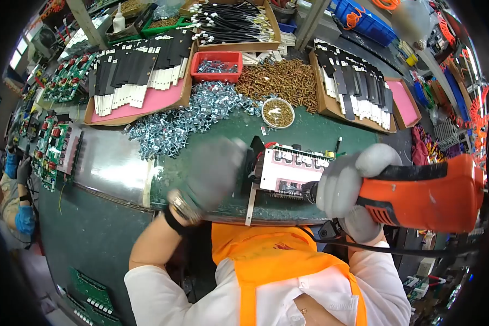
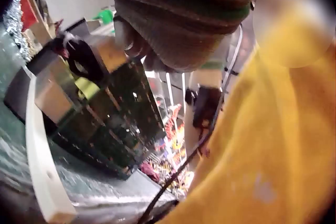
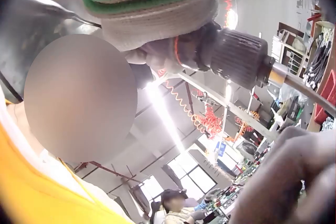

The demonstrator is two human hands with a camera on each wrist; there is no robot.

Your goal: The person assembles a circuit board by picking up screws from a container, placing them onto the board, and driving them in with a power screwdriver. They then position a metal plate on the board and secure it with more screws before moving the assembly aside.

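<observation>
My gloved right hand (image 1: 348,187) grips an orange-and-black electric drill (image 1: 424,193). Its ribbed black chuck (image 3: 239,56) and long metal bit (image 3: 310,94) show in the right wrist view. In the head view the chuck end overlaps the right side of a circuit board assembly (image 1: 296,171) with a white and pink top plate. Left of that board, my gloved left hand (image 1: 214,171) is blurred over the bench; I cannot tell whether it holds anything. A narrow white strip (image 1: 251,205) lies beside the board toward the bench's front edge.
Silver metal clips (image 1: 185,117) and brass screws (image 1: 282,79) lie in heaps behind the board, near a round white tub (image 1: 277,123) of small screws. Cardboard boxes (image 1: 141,117) of black-and-white strips flank them, with a red bin (image 1: 216,77) between. A black cable (image 1: 418,251) hangs at right.
</observation>
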